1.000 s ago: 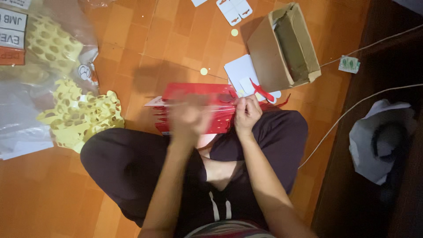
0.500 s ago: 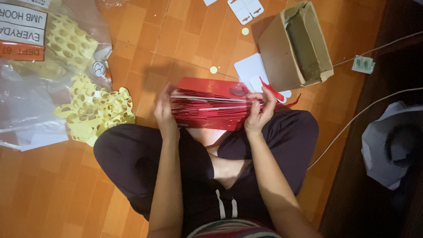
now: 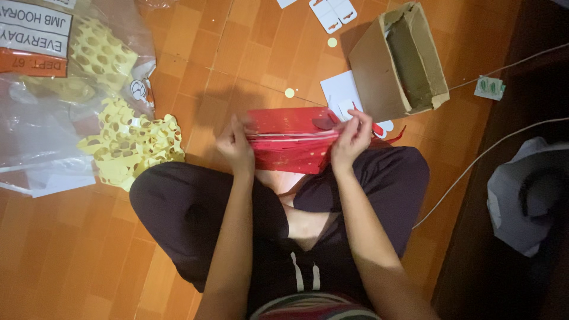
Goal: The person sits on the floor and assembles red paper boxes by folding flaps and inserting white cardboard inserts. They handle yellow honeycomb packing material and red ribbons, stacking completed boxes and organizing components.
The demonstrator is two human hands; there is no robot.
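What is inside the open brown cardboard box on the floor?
The open brown cardboard box lies tilted; only its bare, dim inner walls show. Its near wall hides the bottom, so anything lying there cannot be seen.

red envelope stack, horizontal, held above lap

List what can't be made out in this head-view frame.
- Underside of the red envelope stack: covered by the left hand and right hand.
- Inside of the cardboard box: in shadow.
- Clear plastic bag: cut off by the left edge.
- Grey bundle: too dark to identify.
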